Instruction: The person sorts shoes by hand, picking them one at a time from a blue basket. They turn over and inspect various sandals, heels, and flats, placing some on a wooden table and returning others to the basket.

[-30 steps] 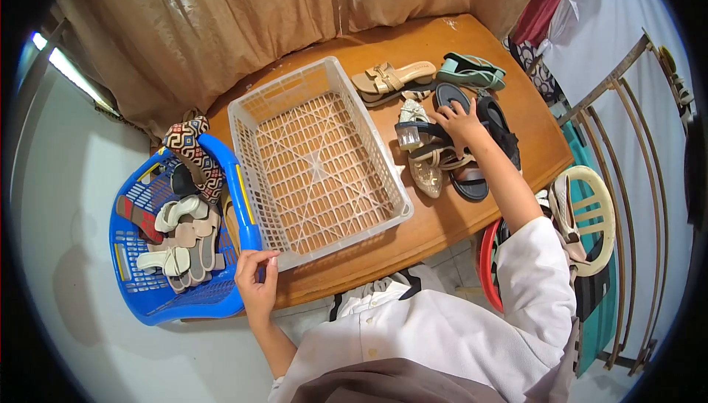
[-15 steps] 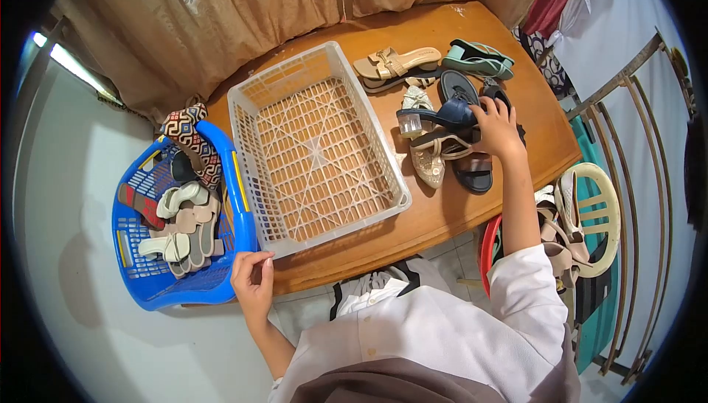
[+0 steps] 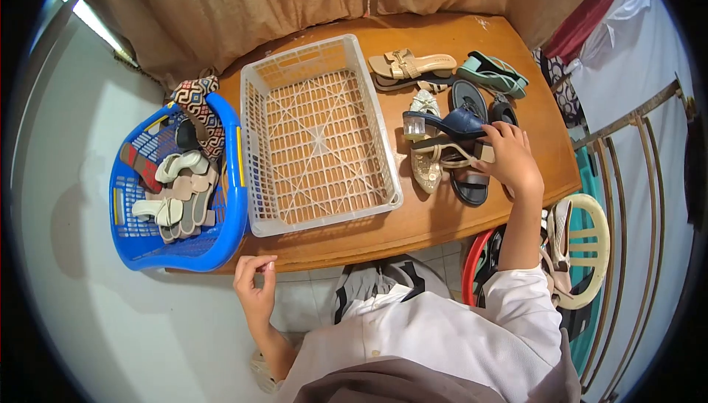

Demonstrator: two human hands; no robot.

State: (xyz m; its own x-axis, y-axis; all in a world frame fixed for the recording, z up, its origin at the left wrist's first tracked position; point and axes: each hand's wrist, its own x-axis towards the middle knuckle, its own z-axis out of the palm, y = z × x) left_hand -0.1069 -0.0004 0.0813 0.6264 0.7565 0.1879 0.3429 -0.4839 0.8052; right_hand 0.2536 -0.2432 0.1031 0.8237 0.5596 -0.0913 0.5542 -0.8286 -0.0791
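Note:
My right hand [image 3: 510,158] grips the toe end of a navy sandal with a clear block heel [image 3: 442,122], lifted a little above a heap of sandals on the wooden table [image 3: 442,219]. Under it lie a beige patterned flat [image 3: 426,168] and a strappy brown sandal [image 3: 451,155]. My left hand [image 3: 254,285] hangs below the table's near edge, fingers loosely curled, holding nothing, close to the blue basket [image 3: 221,241].
An empty white plastic crate [image 3: 254,145] sits mid-table. The blue basket holds several sandals. A tan slide [image 3: 409,65], a teal sandal [image 3: 493,73] and black sandals [image 3: 472,101] lie at the far right. Curtains hang behind; a metal rack [image 3: 634,152] stands at right.
My right hand closed on the navy heeled sandal and drew it toward me, slightly raised. My left hand let go of the blue basket's rim and dropped below the table edge.

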